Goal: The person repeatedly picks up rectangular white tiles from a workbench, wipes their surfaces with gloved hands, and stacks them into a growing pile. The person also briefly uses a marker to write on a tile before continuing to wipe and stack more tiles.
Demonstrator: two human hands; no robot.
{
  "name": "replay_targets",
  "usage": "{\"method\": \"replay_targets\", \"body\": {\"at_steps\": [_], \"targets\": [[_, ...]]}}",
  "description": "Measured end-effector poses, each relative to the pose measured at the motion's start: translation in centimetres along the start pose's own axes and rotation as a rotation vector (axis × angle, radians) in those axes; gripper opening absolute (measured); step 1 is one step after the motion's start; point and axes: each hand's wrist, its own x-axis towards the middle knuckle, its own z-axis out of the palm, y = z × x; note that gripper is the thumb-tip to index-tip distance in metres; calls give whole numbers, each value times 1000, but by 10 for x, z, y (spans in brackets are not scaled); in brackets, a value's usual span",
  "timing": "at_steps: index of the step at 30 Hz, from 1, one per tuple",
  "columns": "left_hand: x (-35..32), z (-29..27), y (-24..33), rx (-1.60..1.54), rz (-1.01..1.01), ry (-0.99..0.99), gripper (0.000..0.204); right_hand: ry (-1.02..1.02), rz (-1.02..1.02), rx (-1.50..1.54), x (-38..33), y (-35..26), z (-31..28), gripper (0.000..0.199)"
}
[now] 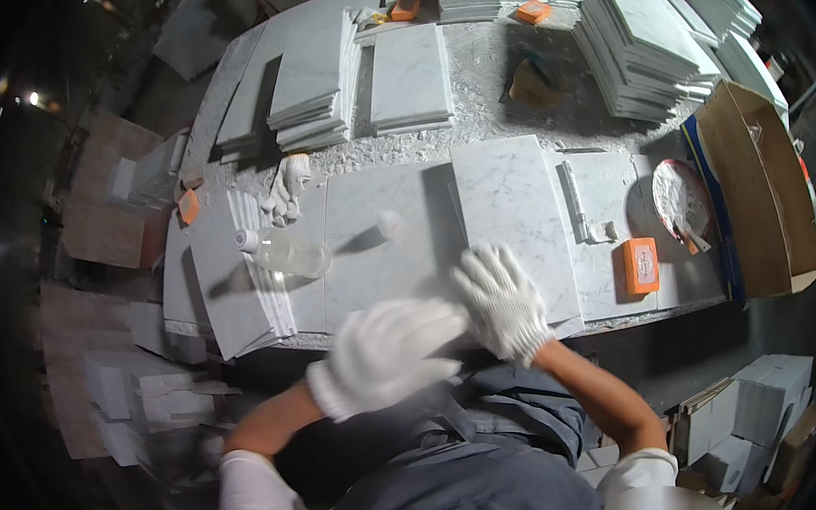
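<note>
My right hand (pixel 500 303), in a white knitted glove, lies with spread fingers over the near left corner of a stack of white marble tiles (pixel 522 202). Just left of it, my left hand (pixel 391 354) is raised over the table's front edge in a matching glove. Motion blurs it, but its fingers are stretched out and the thumb stands apart, with nothing seen in between. Beyond the left hand, a small whitish round object (pixel 389 224) sits on a flat marble slab (pixel 365 189). A clear plastic bottle (pixel 293 254) lies on its side further left.
Tile stacks (pixel 312 75) stand at the back left, with taller ones (pixel 635 48) at the back right. A bowl of white powder (pixel 681 200), an orange box (pixel 641 266) and an open cardboard box (pixel 758 187) occupy the right. Fanned tiles (pixel 242 290) overhang the front left edge.
</note>
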Motion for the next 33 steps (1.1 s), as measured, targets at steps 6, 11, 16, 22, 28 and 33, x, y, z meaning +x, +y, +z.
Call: {"method": "replay_targets", "body": {"at_steps": [6,11,16,22,28,33], "targets": [[60,158,-25,273,190,-223,70,219,297,580,-164,-4,-25,34],[151,174,-108,481,15,-500,72,547,1037,1075,-251,-10,12,34],[191,183,-163,596,-247,-158,87,576,1047,1014,-248,7,31,34],[111,215,-13,500,125,-784,83,585,968,1083,-221,26,25,35],[25,191,10,-849,-203,-268,75,787,1069,1218,-215,48,37,43],[29,215,-24,-2037,-742,280,87,752,1114,1168,-202,29,48,40]]}}
